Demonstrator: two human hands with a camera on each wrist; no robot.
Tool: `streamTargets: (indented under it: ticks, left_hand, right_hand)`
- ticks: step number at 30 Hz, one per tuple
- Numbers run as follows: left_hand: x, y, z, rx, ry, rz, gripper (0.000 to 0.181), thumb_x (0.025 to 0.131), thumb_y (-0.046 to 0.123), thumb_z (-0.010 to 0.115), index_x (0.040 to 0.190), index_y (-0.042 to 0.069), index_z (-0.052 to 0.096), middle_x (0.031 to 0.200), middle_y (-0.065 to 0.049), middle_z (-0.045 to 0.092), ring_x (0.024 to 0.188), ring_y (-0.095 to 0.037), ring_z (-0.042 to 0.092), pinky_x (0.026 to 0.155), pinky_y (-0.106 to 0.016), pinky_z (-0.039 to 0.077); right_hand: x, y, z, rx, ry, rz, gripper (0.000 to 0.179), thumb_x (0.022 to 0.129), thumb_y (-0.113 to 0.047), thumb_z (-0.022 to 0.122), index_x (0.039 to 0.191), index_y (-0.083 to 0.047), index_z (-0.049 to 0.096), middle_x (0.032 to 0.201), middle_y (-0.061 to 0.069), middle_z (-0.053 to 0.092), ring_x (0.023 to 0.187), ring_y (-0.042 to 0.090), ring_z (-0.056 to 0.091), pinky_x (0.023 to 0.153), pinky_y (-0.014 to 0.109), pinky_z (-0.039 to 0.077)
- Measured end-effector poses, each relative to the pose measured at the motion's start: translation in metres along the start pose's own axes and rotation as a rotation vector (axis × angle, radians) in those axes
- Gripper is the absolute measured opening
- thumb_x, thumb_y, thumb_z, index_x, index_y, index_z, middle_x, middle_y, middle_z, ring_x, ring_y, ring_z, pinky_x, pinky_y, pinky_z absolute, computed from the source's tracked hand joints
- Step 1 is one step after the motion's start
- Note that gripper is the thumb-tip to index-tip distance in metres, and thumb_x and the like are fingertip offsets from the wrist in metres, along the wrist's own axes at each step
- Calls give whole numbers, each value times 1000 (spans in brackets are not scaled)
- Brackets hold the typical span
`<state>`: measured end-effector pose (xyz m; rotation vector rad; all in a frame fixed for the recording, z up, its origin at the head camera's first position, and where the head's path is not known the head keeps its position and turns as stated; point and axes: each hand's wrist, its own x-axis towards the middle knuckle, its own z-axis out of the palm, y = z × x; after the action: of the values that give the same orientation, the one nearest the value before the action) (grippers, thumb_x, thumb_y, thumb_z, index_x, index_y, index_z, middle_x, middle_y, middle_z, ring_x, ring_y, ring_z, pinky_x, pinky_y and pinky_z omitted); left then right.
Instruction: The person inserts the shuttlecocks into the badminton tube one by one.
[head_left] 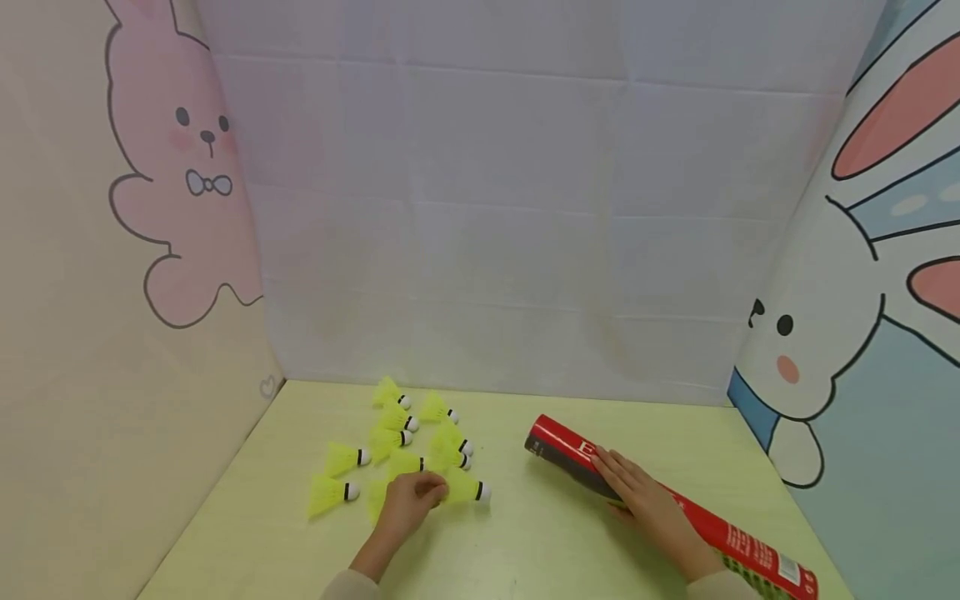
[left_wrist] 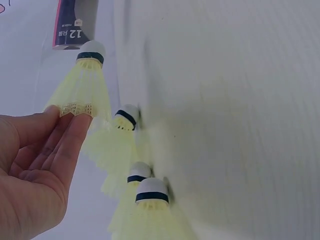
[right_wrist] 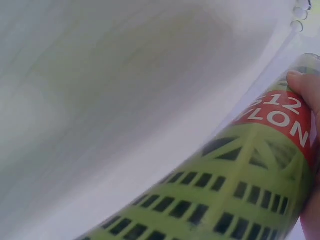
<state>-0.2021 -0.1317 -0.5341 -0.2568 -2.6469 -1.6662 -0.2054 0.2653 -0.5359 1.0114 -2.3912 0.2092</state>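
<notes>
My left hand (head_left: 408, 504) pinches a yellow shuttlecock (head_left: 468, 489) by the edge of its skirt, its white cork tip pointing right. In the left wrist view, thumb and fingers hold the skirt of that shuttlecock (left_wrist: 82, 82). My right hand (head_left: 652, 508) holds a long red, black and green shuttlecock tube (head_left: 558, 437), which slants from the middle of the table towards the front right. The right wrist view shows the thumb curled over the tube (right_wrist: 240, 170); the other fingers are mostly hidden there. The tube's far end points towards the back left.
Several more yellow shuttlecocks (head_left: 390, 442) lie in a loose group on the left half of the pale table (head_left: 517, 533), corks mostly to the right. A white cloth wall (head_left: 487, 233) stands behind, with rabbit-printed side walls left and right.
</notes>
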Motion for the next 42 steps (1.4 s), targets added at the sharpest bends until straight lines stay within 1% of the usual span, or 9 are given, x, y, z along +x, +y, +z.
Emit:
streamTargets:
  ticks: [2, 3, 9, 14, 19, 25, 29, 33, 42]
  left_hand:
    - [3, 4, -5, -19, 13, 5, 11, 88, 10, 69, 91, 0, 72, 81, -7, 70, 75, -20, 67, 64, -23, 55]
    - [4, 5, -7, -30, 20, 3, 12, 88, 11, 69, 92, 0, 72, 82, -7, 70, 75, -21, 68, 65, -24, 56]
    - [14, 19, -25, -106, 67, -11, 17, 88, 13, 70, 96, -2, 72, 87, -12, 71, 81, -28, 68, 70, -27, 57]
    - [22, 30, -37, -128, 111, -13, 15, 88, 13, 70, 96, 1, 73, 87, -13, 71, 82, -29, 67, 73, -31, 57]
    - [32, 39, -42, -126, 131, -1, 14, 88, 11, 70, 98, 2, 73, 90, -11, 72, 85, -28, 69, 75, -32, 57]
    - [40, 51, -41, -69, 133, 61, 16, 88, 11, 70, 99, 1, 74, 88, -9, 72, 82, -23, 70, 73, -32, 57]
    - [44, 56, -36, -76, 114, 87, 16, 88, 11, 69, 100, 1, 73, 90, -11, 72, 84, -27, 70, 75, -36, 57]
    - [46, 56, -30, -103, 87, 95, 17, 89, 12, 69, 101, 1, 73, 94, -12, 72, 87, -29, 69, 77, -39, 57]
    - [48, 62, -18, -76, 51, 132, 19, 88, 16, 70, 101, 2, 74, 93, -11, 73, 85, -24, 70, 74, -32, 57]
  right_hand:
    - [6, -3, -2, 4, 24, -26, 67, 101, -50, 22, 140, -1, 46, 144, 13, 45, 135, 23, 38, 113, 16, 8]
    - [8, -5, -2, 5, 29, -33, 68, 101, -51, 20, 140, -1, 46, 144, 13, 46, 136, 22, 37, 113, 16, 8]
    - [20, -15, -9, 21, 14, -33, 70, 100, -53, 18, 142, -4, 45, 145, 12, 45, 135, 22, 38, 112, 16, 8]
    - [26, -21, -13, 23, 16, -37, 70, 100, -53, 17, 143, -5, 43, 146, 11, 44, 134, 24, 40, 111, 15, 9]
    - [30, -25, -16, 33, 25, -50, 69, 100, -52, 18, 144, -5, 43, 145, 12, 45, 133, 25, 41, 113, 17, 9]
    - [33, -30, -19, 56, 39, -71, 68, 100, -51, 20, 143, -4, 43, 146, 13, 44, 134, 26, 40, 113, 17, 10]
    - [35, -33, -20, 68, 62, -93, 66, 101, -50, 23, 143, -3, 44, 145, 14, 45, 135, 25, 39, 114, 18, 12]
    - [35, -34, -20, 75, 79, -109, 65, 102, -48, 24, 142, -1, 44, 144, 15, 46, 135, 25, 40, 114, 19, 13]
    - [37, -39, -18, 78, 50, -101, 66, 102, -50, 24, 143, -3, 44, 146, 13, 44, 136, 24, 38, 114, 19, 13]
